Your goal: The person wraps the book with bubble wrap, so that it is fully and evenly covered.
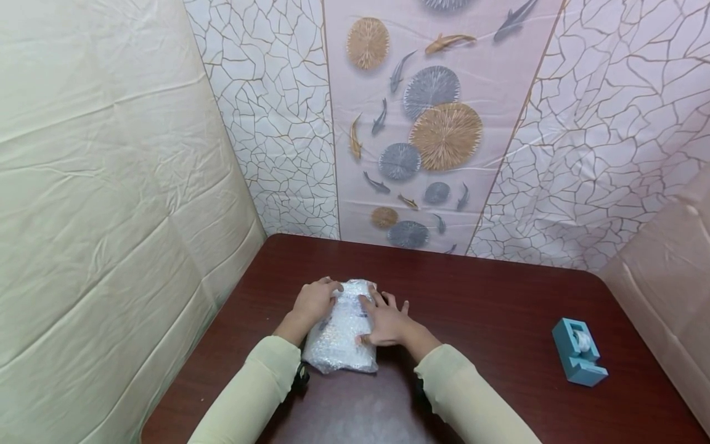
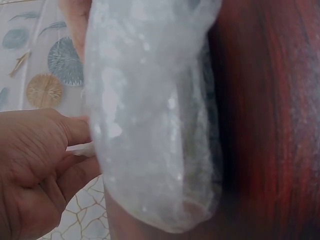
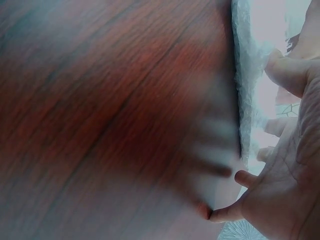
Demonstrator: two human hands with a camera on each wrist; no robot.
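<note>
A bubble-wrapped package (image 1: 339, 333) lies on the dark red table, longer from front to back than it is wide. At its far left corner the left hand (image 1: 314, 302) pinches a bit of the wrap; in the left wrist view that hand (image 2: 37, 170) has thumb and finger closed on a thin edge beside the package (image 2: 145, 115). The right hand (image 1: 385, 322) rests with spread fingers on the package's right side. Seen in the right wrist view, the right hand (image 3: 280, 180) has some fingers over the wrap (image 3: 243, 75) and others beside it, near the table.
A blue tape dispenser (image 1: 577, 354) with a roll of clear tape stands at the right of the table (image 1: 471, 296). Behind the table hangs a patterned cloth (image 1: 405, 123), and pale padded cloth (image 1: 111, 216) covers the left side.
</note>
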